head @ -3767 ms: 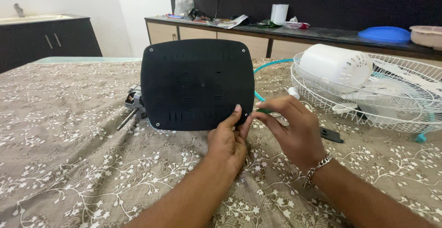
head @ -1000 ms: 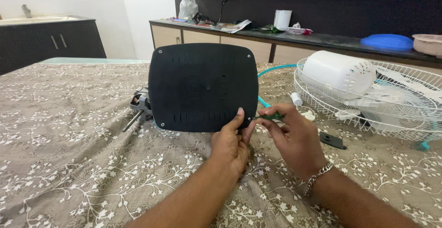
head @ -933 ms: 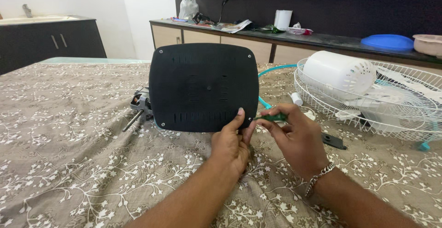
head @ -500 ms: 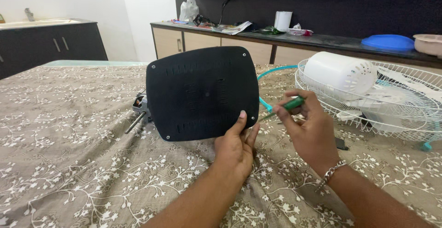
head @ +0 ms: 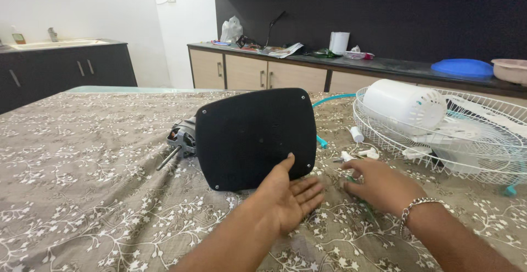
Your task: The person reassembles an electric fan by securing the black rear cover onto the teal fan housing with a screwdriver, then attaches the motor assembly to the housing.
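Propping: left hand (head: 285, 195) lies palm-up, fingers spread, with the thumb against the lower edge of a black base plate (head: 255, 137); it grips nothing.
Black base plate: rounded rectangle standing on edge and tilted a little, its flat underside towards the camera, small screw heads at the lower corners; it sits near the middle of the desk (head: 82, 184).
Right hand: right hand (head: 381, 184) rests palm-down and open on the cloth, just right of the plate, fingers pointing towards the plate; a metal bracelet (head: 415, 206) circles the wrist.
Green screwdriver: only slivers of a green screwdriver (head: 359, 200) show under and beside the right hand; whether the fingers press on it cannot be told.
Motor: a metal motor (head: 181, 140) with a bare shaft pointing down-left shows behind the left edge of the plate.
Desk cover: brown cloth printed with white flowering branches.
Fan guard: white wire fan guard (head: 494, 140) lies flat at the right, well apart from the hands, carrying a white motor housing (head: 403, 104).
Small parts: white plastic bits (head: 357, 135) lie between guard and plate; a teal ring (head: 329, 99) curves behind the plate.
Background: a long counter (head: 384, 63) against a dark wall bears a blue lid (head: 461, 68) and a paper roll (head: 339, 42).
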